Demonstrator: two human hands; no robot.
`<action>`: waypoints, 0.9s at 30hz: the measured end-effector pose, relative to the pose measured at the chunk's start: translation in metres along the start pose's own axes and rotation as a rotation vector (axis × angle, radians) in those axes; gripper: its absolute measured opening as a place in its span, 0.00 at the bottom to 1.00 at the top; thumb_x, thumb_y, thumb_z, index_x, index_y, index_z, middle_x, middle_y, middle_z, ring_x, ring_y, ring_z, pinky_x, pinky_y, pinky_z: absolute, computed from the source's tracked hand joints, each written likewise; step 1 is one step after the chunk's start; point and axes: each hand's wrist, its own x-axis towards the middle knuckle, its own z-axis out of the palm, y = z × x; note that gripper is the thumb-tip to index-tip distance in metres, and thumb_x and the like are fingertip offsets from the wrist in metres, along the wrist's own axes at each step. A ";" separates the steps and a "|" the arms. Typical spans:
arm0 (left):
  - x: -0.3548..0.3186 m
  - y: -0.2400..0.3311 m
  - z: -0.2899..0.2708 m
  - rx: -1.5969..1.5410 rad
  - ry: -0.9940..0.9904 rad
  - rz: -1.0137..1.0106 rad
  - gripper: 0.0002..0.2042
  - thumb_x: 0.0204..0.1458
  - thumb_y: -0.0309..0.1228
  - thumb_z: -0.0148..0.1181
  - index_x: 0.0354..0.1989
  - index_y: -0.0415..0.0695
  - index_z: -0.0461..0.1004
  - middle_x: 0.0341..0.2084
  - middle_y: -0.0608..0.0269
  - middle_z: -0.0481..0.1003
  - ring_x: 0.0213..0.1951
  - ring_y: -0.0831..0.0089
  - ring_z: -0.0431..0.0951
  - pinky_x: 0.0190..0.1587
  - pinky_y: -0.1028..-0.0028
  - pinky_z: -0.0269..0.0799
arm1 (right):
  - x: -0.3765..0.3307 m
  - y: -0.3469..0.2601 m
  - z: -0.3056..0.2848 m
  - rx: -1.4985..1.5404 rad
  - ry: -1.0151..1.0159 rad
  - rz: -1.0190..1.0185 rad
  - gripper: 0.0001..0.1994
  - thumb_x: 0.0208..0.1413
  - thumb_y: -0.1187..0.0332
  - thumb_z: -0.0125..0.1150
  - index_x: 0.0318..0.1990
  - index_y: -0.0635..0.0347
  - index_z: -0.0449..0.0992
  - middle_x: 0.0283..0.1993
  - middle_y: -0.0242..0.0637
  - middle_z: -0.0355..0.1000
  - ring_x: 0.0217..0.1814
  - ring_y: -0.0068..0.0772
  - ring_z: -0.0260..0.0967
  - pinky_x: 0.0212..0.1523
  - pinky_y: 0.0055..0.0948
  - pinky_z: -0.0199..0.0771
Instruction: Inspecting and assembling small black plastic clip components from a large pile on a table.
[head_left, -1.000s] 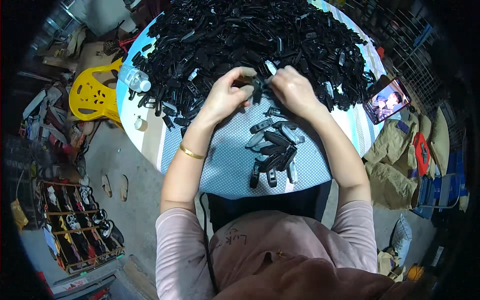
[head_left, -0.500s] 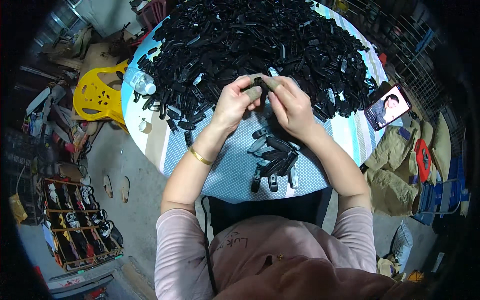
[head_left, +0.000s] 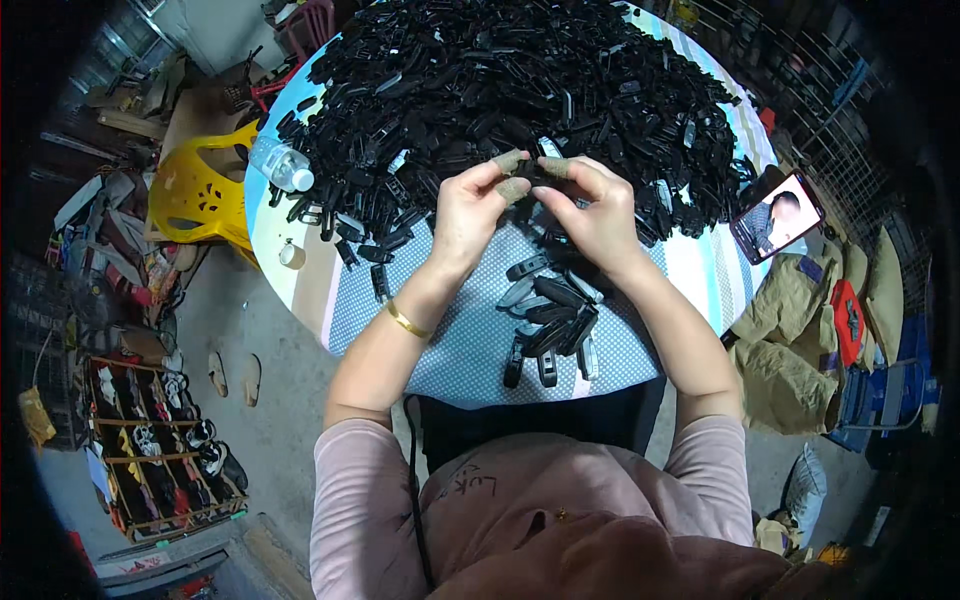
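My left hand [head_left: 468,212] and my right hand [head_left: 598,212] are raised over the table at the near edge of a large heap of small oblong black plastic pieces [head_left: 460,90]. Thumb and forefinger of the left pinch a small black plastic piece, which blends into the dark heap behind. The right fingertips are bent together just beside it; what they hold is too dark to make out. Tan covers wrap several fingertips. Between my forearms lies a small separate group of black and grey oblong pieces [head_left: 555,312] on the dotted tablecloth [head_left: 450,345].
A clear plastic bottle [head_left: 285,167] lies at the table's left, near a small whitish container [head_left: 292,254]. A lit phone [head_left: 778,217] leans at the right edge. Around the table are a yellow chair [head_left: 185,190], brown sacks [head_left: 785,370] and a shoe rack [head_left: 160,440].
My hands have drawn slightly apart, and the right fingers have opened out from their tighter curl. The separate group on the cloth looks much the same.
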 end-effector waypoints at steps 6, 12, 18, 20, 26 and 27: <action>-0.003 -0.006 0.009 -0.269 0.058 0.036 0.15 0.53 0.23 0.52 0.49 0.35 0.68 0.43 0.60 0.73 0.44 0.74 0.72 0.50 0.76 0.66 | -0.001 -0.001 0.009 -0.298 0.082 -0.311 0.13 0.36 0.76 0.67 0.33 0.65 0.73 0.35 0.40 0.72 0.36 0.36 0.71 0.35 0.27 0.72; 0.003 0.001 -0.003 -0.310 -0.079 0.014 0.14 0.53 0.25 0.53 0.47 0.34 0.69 0.41 0.56 0.73 0.43 0.71 0.73 0.49 0.74 0.67 | 0.004 0.014 -0.005 0.193 -0.328 0.350 0.16 0.42 0.59 0.67 0.31 0.64 0.75 0.21 0.38 0.70 0.20 0.28 0.65 0.22 0.27 0.63; 0.002 0.003 -0.010 -0.262 -0.095 0.066 0.12 0.51 0.24 0.53 0.44 0.32 0.71 0.37 0.55 0.75 0.41 0.72 0.74 0.49 0.75 0.67 | 0.002 -0.006 -0.004 -0.072 -0.283 0.153 0.15 0.45 0.61 0.65 0.33 0.65 0.77 0.22 0.42 0.71 0.21 0.28 0.67 0.24 0.27 0.64; 0.005 0.009 -0.013 -0.167 -0.176 -0.067 0.13 0.49 0.22 0.53 0.44 0.33 0.72 0.35 0.57 0.76 0.38 0.74 0.74 0.46 0.77 0.68 | 0.014 0.002 -0.023 0.074 -0.544 0.215 0.12 0.47 0.65 0.63 0.36 0.65 0.77 0.25 0.32 0.73 0.25 0.17 0.65 0.27 0.19 0.65; -0.006 0.009 0.001 0.454 -0.677 -0.024 0.12 0.45 0.30 0.59 0.39 0.40 0.76 0.25 0.59 0.77 0.27 0.77 0.75 0.34 0.77 0.70 | 0.041 0.060 -0.052 -0.205 -0.027 0.319 0.14 0.51 0.64 0.58 0.43 0.61 0.76 0.33 0.37 0.76 0.32 0.23 0.72 0.35 0.23 0.72; -0.007 0.008 0.001 0.476 -0.705 -0.045 0.12 0.45 0.31 0.59 0.37 0.40 0.77 0.25 0.58 0.76 0.26 0.76 0.75 0.34 0.76 0.70 | 0.046 0.069 -0.043 -0.331 0.094 0.209 0.14 0.51 0.64 0.58 0.43 0.61 0.75 0.33 0.38 0.76 0.32 0.26 0.73 0.35 0.24 0.72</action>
